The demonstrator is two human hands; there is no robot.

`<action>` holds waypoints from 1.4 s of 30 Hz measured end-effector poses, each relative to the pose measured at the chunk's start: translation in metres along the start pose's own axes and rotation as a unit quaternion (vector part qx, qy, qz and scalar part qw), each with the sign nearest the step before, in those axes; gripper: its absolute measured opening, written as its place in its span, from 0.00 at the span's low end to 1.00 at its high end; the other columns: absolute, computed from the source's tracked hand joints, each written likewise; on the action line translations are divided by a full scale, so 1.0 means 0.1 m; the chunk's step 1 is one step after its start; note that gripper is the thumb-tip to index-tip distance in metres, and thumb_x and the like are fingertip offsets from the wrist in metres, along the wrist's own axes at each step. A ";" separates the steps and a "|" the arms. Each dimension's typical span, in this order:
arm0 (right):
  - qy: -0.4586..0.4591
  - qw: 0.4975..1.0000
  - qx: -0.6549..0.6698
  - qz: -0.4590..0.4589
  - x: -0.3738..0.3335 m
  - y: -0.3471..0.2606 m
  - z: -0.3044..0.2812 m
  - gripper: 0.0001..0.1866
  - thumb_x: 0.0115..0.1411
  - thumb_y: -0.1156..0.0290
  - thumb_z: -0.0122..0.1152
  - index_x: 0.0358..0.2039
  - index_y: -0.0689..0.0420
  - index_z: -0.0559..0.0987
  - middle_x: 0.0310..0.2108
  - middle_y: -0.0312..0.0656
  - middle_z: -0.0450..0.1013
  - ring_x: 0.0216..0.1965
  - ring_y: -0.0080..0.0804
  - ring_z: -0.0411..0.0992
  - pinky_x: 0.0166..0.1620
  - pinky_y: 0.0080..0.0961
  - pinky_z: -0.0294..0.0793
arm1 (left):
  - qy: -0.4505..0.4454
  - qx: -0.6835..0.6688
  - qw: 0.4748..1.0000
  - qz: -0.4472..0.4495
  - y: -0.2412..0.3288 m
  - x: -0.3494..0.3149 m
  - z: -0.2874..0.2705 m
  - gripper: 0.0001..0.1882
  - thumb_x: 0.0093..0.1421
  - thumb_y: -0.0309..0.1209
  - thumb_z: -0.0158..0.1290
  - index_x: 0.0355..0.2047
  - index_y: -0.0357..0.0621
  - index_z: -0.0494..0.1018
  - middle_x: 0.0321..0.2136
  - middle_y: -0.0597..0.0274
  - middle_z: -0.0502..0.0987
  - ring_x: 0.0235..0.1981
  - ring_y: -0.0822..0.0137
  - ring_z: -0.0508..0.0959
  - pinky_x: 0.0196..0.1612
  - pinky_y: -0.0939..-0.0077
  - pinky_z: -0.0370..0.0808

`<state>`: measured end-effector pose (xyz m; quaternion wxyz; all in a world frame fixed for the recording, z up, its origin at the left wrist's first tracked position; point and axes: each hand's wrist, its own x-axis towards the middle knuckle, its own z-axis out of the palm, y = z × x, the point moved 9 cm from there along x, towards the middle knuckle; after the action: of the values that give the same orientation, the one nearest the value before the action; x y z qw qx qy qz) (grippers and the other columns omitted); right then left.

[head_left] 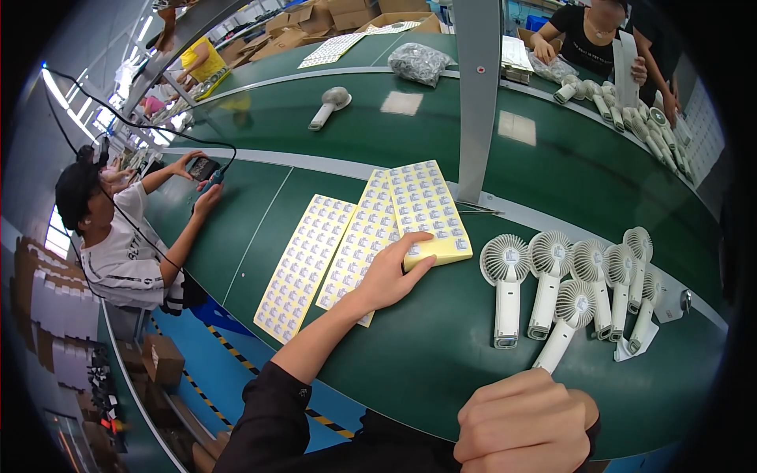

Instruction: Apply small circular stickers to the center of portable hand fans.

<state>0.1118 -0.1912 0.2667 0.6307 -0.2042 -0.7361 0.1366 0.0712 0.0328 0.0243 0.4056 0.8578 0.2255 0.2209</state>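
Note:
My left hand is at the near left corner of a thick stack of yellow sticker sheets, index finger on top and thumb against its near edge. Beside it lie a sticker sheet and another sheet, partly under the stack and my hand. My right hand is curled into a fist close to the camera; its fingers hide whatever is in it. Just beyond, a white handheld fan lies with its handle end hidden behind that fist. Several more white handheld fans lie to the right.
A grey metal post rises behind the sticker stack. On the far belt lie another fan and a bagged item. A co-worker at left holds a small dark device; another person works by fans at far right.

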 end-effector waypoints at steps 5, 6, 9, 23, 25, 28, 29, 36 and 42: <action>0.002 1.000 -0.003 -0.002 0.01 0.00 0.00 0.15 0.48 0.86 0.70 0.16 0.63 0.71 0.17 0.42 0.65 0.14 0.34 0.64 0.19 0.27 0.59 | 0.005 -0.010 1.000 0.014 0.02 0.01 0.00 0.21 0.70 0.37 0.57 0.59 0.43 0.70 0.51 0.43 0.81 0.51 0.44 0.82 0.54 0.58 0.77; 0.005 1.000 -0.002 -0.004 0.01 0.00 -0.01 0.15 0.48 0.86 0.70 0.16 0.63 0.71 0.17 0.42 0.65 0.14 0.34 0.64 0.19 0.27 0.59 | 0.004 -0.011 1.000 0.013 0.01 0.01 0.00 0.21 0.70 0.37 0.57 0.59 0.43 0.70 0.51 0.43 0.81 0.51 0.44 0.82 0.54 0.58 0.77; 0.002 1.000 0.001 -0.004 0.01 -0.01 -0.01 0.15 0.48 0.86 0.70 0.16 0.63 0.71 0.17 0.42 0.65 0.14 0.34 0.64 0.19 0.27 0.59 | 0.003 -0.003 1.000 0.009 0.00 0.00 0.00 0.21 0.70 0.35 0.58 0.60 0.43 0.71 0.52 0.48 0.81 0.52 0.49 0.83 0.55 0.63 0.77; 0.029 1.000 0.008 -0.003 -0.02 0.00 -0.02 0.15 0.49 0.86 0.70 0.16 0.63 0.71 0.17 0.42 0.65 0.15 0.34 0.65 0.19 0.27 0.60 | 0.004 0.005 1.000 0.006 0.01 0.00 -0.01 0.21 0.69 0.35 0.58 0.60 0.43 0.72 0.54 0.49 0.81 0.53 0.51 0.83 0.56 0.65 0.76; 0.025 1.000 0.007 -0.007 -0.04 0.00 -0.02 0.15 0.49 0.86 0.70 0.16 0.63 0.71 0.17 0.42 0.65 0.15 0.34 0.65 0.19 0.27 0.60 | 0.008 0.011 1.000 0.013 0.03 0.00 -0.01 0.21 0.69 0.35 0.58 0.60 0.43 0.72 0.53 0.49 0.81 0.53 0.50 0.83 0.56 0.65 0.76; 0.012 1.000 -0.001 -0.006 -0.10 0.01 0.00 0.15 0.49 0.86 0.70 0.16 0.63 0.70 0.17 0.42 0.65 0.15 0.34 0.65 0.19 0.27 0.60 | 0.007 0.007 1.000 0.009 0.04 0.00 -0.01 0.21 0.69 0.35 0.58 0.60 0.42 0.72 0.53 0.49 0.81 0.53 0.49 0.82 0.55 0.64 0.76; 0.011 1.000 0.000 -0.006 -0.12 0.02 0.00 0.15 0.49 0.86 0.70 0.16 0.63 0.70 0.17 0.42 0.65 0.15 0.34 0.65 0.19 0.27 0.60 | 0.004 0.003 1.000 0.005 0.03 0.00 -0.01 0.21 0.69 0.35 0.58 0.60 0.42 0.72 0.53 0.49 0.81 0.53 0.50 0.82 0.55 0.64 0.76; 0.000 1.000 0.000 -0.023 -0.14 0.03 0.03 0.15 0.50 0.86 0.70 0.16 0.63 0.70 0.17 0.42 0.65 0.15 0.34 0.65 0.19 0.27 0.60 | 0.006 0.002 1.000 0.011 0.01 0.01 0.00 0.21 0.70 0.35 0.58 0.60 0.43 0.71 0.52 0.48 0.82 0.52 0.51 0.83 0.55 0.65 0.77; 0.016 1.000 0.007 -0.005 -0.04 0.00 -0.01 0.15 0.50 0.86 0.70 0.16 0.63 0.70 0.17 0.42 0.65 0.15 0.34 0.64 0.19 0.27 0.60 | 0.005 0.003 1.000 0.012 0.01 0.00 0.00 0.21 0.70 0.35 0.57 0.60 0.43 0.71 0.52 0.49 0.82 0.52 0.51 0.83 0.55 0.65 0.77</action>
<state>0.1130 -0.1938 0.2631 0.6443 -0.1978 -0.7263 0.1355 0.0715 0.0320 0.0254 0.3992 0.8605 0.2183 0.2291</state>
